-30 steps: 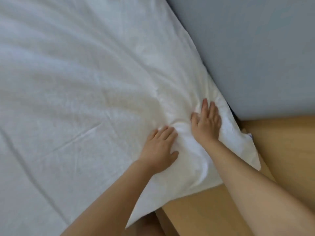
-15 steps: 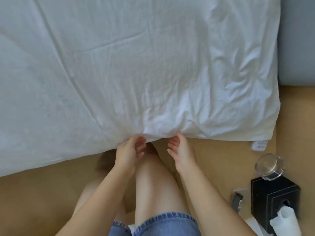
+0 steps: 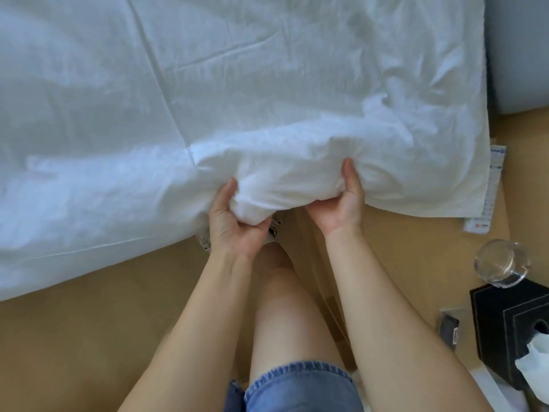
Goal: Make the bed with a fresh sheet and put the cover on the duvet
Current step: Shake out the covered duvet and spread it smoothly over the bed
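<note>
Both hands on the duvet (image 3: 267,99), near edge, a bit right of centre.

- Left hand (image 3: 234,224): palm up, thumb over the top of the fabric, fingers curled in under a puffy bunch. Clenched on the duvet.
- Right hand (image 3: 341,209): same grasp, thumb on top, fingers tucked beneath the edge. Also grasping the duvet, just beside the left, with the bunched fold between them.
- Duvet: white and creased, spread flat across the upper frame. Its near edge lies on a tan wooden surface (image 3: 89,337); cannot tell whether that is floor or bed frame. The gripped stretch is lifted slightly off it.
- Printed care label (image 3: 274,230) pokes out under the left hand's fingers. A second label (image 3: 481,224) sticks out at the right corner.
- Grey padded panel (image 3: 523,55) sits top right, next to the duvet's right edge.
- Bare knee (image 3: 282,278) and denim shorts (image 3: 297,388) are below the hands.
- Lower right, well apart from the duvet: clear glass (image 3: 502,263), touching or overlapping a black tissue box (image 3: 511,316) with a white tissue (image 3: 534,361) sticking out.
</note>
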A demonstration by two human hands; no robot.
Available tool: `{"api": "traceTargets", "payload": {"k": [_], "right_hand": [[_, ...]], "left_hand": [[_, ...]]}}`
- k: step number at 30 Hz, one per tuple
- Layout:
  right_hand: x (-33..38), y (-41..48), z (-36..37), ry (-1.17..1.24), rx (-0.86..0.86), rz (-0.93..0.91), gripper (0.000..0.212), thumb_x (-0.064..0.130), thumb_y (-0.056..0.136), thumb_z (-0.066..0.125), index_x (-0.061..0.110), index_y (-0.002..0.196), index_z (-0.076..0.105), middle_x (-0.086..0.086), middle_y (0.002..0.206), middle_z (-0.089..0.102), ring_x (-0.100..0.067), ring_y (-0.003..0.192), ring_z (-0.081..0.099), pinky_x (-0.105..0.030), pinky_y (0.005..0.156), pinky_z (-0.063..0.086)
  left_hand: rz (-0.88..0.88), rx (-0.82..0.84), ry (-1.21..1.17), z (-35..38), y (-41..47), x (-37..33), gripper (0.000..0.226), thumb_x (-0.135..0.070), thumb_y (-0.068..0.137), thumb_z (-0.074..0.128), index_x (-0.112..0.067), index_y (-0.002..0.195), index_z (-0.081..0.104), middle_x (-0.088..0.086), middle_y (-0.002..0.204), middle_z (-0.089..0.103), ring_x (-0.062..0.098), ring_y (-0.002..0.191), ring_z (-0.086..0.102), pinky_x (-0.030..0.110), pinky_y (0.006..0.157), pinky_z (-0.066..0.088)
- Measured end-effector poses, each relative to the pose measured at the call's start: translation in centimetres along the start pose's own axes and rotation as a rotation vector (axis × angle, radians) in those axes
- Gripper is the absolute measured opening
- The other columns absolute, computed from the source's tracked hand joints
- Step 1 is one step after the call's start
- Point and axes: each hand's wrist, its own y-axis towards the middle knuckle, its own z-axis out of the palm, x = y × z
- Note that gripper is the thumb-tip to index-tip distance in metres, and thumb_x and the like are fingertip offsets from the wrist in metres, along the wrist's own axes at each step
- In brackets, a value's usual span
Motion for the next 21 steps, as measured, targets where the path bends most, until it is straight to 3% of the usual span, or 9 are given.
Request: {"api": "traceTargets", "payload": {"k": [3,6,8,10,14,16,19,21], "right_hand": [[0.1,0.2,0.9,0.016,-0.136,-0.061,0.034,0.027,0.09,0.056,0.015,0.121,0.061,-0.008,0.103,0.071,-0.028,0.096,0.067,-0.043,0.08,0.055],[0.7,-0.1,0.9,-0.009,-0.243,-0.056,0.02,0.021,0.096,0.052,0.01,0.105,0.067,-0.008,0.087,0.074,-0.023,0.078,0.072,-0.035,0.065,0.059],[1.1,-0.7,0.0,-0.067,-0.316,-0.056,0.017,0.016,0.095,0.053,0.008,0.105,0.065,-0.009,0.089,0.074,-0.023,0.076,0.072,-0.033,0.058,0.058],[1.2,-1.2,-0.8,-0.138,-0.413,-0.071,0.022,0.011,0.093,0.056,0.008,0.114,0.062,-0.011,0.102,0.071,-0.024,0.083,0.071,-0.033,0.06,0.058],[0.0,0.1,-1.0,-0.196,-0.607,-0.032,0.034,0.008,0.087,0.064,0.005,0.121,0.059,-0.013,0.118,0.065,-0.028,0.102,0.065,-0.043,0.089,0.053],[-1.2,-0.6,-1.8,-0.25,-0.56,0.041,0.03,0.011,0.09,0.061,0.005,0.119,0.061,-0.013,0.114,0.068,-0.029,0.1,0.066,-0.041,0.083,0.055],[-0.6,-2.0,-3.3,-0.278,-0.421,0.049,0.023,0.022,0.094,0.053,0.012,0.111,0.065,-0.007,0.097,0.074,-0.025,0.088,0.071,-0.035,0.065,0.058],[1.6,-1.5,-3.6,-0.204,-0.374,-0.057,0.033,0.033,0.092,0.054,0.016,0.118,0.064,-0.009,0.105,0.072,-0.03,0.098,0.068,-0.043,0.076,0.056]], "left_hand": [[0.004,0.012,0.005,-0.8,-1.2,0.0,0.057,-0.02,0.065,0.075,-0.015,0.12,0.059,0.011,0.112,0.069,0.034,0.103,0.065,0.051,0.076,0.056],[0.036,0.111,-0.092,-2.2,-1.8,-1.5,0.068,-0.026,0.059,0.077,-0.015,0.124,0.059,0.013,0.12,0.064,0.039,0.113,0.058,0.06,0.093,0.044],[0.109,0.101,-0.193,-3.0,-1.7,-2.9,0.058,-0.023,0.061,0.074,-0.016,0.118,0.063,0.011,0.119,0.065,0.036,0.113,0.059,0.059,0.102,0.037],[0.14,-0.009,-0.199,-3.4,-1.8,-3.3,0.044,-0.022,0.072,0.069,-0.014,0.116,0.065,0.009,0.116,0.067,0.032,0.109,0.062,0.053,0.103,0.039],[0.132,-0.133,0.053,-5.2,-4.5,-2.0,0.043,-0.036,0.085,0.062,-0.018,0.124,0.061,0.008,0.122,0.065,0.031,0.114,0.06,0.051,0.099,0.044],[0.243,-0.182,0.178,-7.4,-7.0,-1.8,0.046,-0.04,0.081,0.065,-0.022,0.123,0.062,0.003,0.119,0.067,0.025,0.109,0.064,0.045,0.089,0.052],[0.349,-0.414,0.261,-9.9,-7.8,-1.2,0.05,-0.043,0.074,0.071,-0.018,0.118,0.063,-0.002,0.111,0.07,0.017,0.095,0.069,0.03,0.066,0.058],[0.289,-0.676,0.363,-9.5,-4.6,-0.9,0.048,-0.043,0.08,0.07,-0.011,0.114,0.059,0.002,0.112,0.067,0.022,0.094,0.067,0.033,0.072,0.057]]}}
